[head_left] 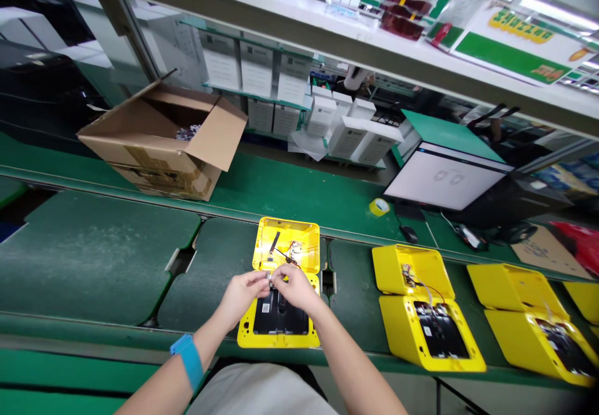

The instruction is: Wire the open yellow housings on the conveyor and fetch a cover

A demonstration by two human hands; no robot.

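Directly before me lies an opened yellow plastic housing (286,342), its two halves side by side on the dark green conveyor. The far half (309,246) holds a small circuit board and black wires; the near half frames a black panel (269,322) with a white label. My left hand (243,293), with a blue band on the wrist, pinches a small pale metallic piece over the seam between the halves. My right hand (294,287) is closed beside it, fingertips meeting the left ones. What the right fingers grip is hidden.
More opened yellow housings (402,331) with wires stand along the conveyor (103,253) to the right. Behind are an open cardboard box (163,171), a tape roll (379,207), a mouse (409,234) and a monitor (444,178). A shelf (281,15) crosses overhead.
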